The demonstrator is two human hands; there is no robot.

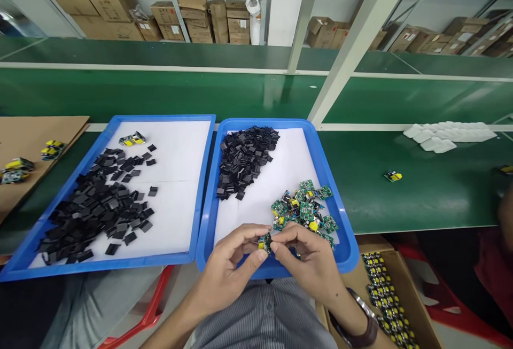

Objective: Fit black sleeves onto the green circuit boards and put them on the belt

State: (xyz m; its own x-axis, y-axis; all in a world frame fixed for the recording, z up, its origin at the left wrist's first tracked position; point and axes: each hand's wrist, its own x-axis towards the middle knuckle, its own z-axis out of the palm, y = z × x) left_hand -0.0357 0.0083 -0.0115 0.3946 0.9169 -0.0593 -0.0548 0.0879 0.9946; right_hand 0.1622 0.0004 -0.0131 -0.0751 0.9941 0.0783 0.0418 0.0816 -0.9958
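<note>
Tiny circuit board (265, 242), both hands on it
Left hand (234, 263) and right hand (310, 261) pinch it in their fingertips, over the right blue tray's (348, 253) near edge. Loose boards (306, 211) pile toward its near right corner, black squares (244, 162) far left.

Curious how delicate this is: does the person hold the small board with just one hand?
No, the left hand and the right hand both have fingertips on the board.
</note>
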